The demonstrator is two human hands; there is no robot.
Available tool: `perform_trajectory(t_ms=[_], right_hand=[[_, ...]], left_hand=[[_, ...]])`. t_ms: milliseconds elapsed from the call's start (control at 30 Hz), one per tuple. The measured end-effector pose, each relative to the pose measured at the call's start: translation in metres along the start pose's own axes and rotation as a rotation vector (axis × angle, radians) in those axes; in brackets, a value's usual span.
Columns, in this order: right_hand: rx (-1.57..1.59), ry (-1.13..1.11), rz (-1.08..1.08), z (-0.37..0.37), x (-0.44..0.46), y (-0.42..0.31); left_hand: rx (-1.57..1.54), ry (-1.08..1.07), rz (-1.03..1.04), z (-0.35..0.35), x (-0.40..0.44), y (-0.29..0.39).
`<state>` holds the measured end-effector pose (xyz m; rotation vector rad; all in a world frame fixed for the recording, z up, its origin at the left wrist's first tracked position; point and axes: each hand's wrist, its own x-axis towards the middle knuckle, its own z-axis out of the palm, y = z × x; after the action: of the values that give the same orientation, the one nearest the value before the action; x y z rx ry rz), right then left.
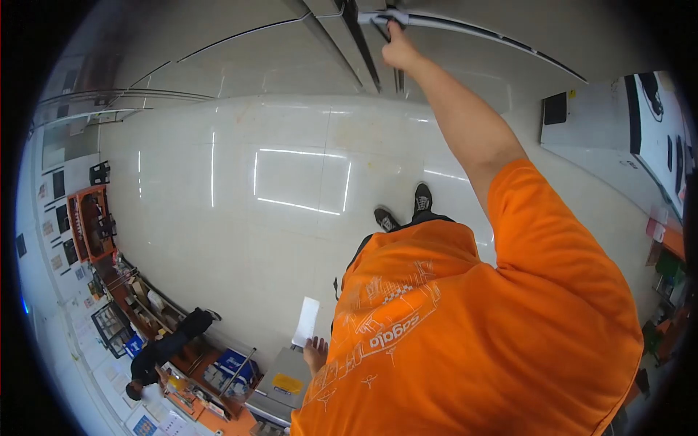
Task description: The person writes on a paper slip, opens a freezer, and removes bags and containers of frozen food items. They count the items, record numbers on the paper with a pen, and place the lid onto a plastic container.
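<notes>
Our right hand [398,49] seems closed on a bar [429,22], perhaps for leverage; whether our left hand [315,354] grips white paper [306,321], we cannot tell.

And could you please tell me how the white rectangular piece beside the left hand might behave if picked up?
The white rectangular piece looks flat and sheet-like, so it is probably light. Its edges run straight beyond the left hand, without visible sagging, so it may be fairly stiff.
</notes>
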<state>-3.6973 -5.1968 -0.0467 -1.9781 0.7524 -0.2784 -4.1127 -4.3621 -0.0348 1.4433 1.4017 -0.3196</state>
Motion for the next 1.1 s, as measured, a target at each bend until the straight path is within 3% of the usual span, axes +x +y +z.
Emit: perform_trajectory(t_ms=[67, 133, 167, 200, 233, 367, 467, 500, 533, 600, 700, 800, 867, 933, 1033, 1100], right_hand=[[-0.041, -0.049, -0.068, -0.004, -0.034, 0.007], [0.001, -0.145, -0.103, -0.013, -0.122, 0.019], [0.014, -0.124, -0.247, -0.012, -0.163, 0.047], [0.01, -0.226, -0.138, -0.037, -0.219, 0.034], [0.036, -0.211, -0.193, -0.047, -0.266, 0.055], [0.151, -0.268, 0.242, -0.132, -0.438, 0.094], [0.048, -0.003, 0.446, -0.208, -0.564, 0.182], [-0.124, 0.072, 0.239, -0.243, -0.597, 0.212], [-0.343, 0.207, 0.391, -0.278, -0.624, 0.213], [-0.147, 0.63, 0.698, -0.321, -0.666, 0.195], [-0.232, 0.881, 0.621, -0.356, -0.683, 0.199], [-0.34, 0.803, 0.407, -0.356, -0.639, 0.198], [-0.298, 0.73, 0.468, -0.351, -0.593, 0.209], [-0.464, 0.618, 0.274, -0.349, -0.546, 0.229], [-0.626, 0.425, 0.289, -0.36, -0.471, 0.208], [-0.668, 0.364, 0.344, -0.375, -0.433, 0.232]], left_hand=[[0.157, -0.12, 0.117, 0.07, -0.042, 0.032], [0.185, -0.203, 0.161, 0.106, -0.009, 0.04], [0.204, -0.228, 0.18, 0.134, -0.009, 0.05], [0.223, -0.254, 0.204, 0.16, -0.014, 0.065], [0.251, -0.304, 0.231, 0.181, -0.016, 0.076], [0.46, -0.486, 0.284, 0.244, -0.002, 0.1], [0.72, -0.568, 0.298, 0.275, 0.035, 0.111], [0.804, -0.588, 0.297, 0.28, 0.06, 0.112], [0.892, -0.605, 0.296, 0.284, 0.084, 0.116], [0.961, -0.553, 0.302, 0.292, 0.115, 0.123], [0.861, -0.511, 0.369, 0.31, 0.119, 0.136], [0.753, -0.558, 0.458, 0.328, 0.086, 0.133], [0.704, -0.597, 0.502, 0.335, 0.059, 0.118], [0.672, -0.639, 0.543, 0.331, 0.043, 0.095], [0.502, -0.613, 0.483, 0.322, 0.015, 0.047], [0.405, -0.552, 0.397, 0.312, -0.002, 0.009]])
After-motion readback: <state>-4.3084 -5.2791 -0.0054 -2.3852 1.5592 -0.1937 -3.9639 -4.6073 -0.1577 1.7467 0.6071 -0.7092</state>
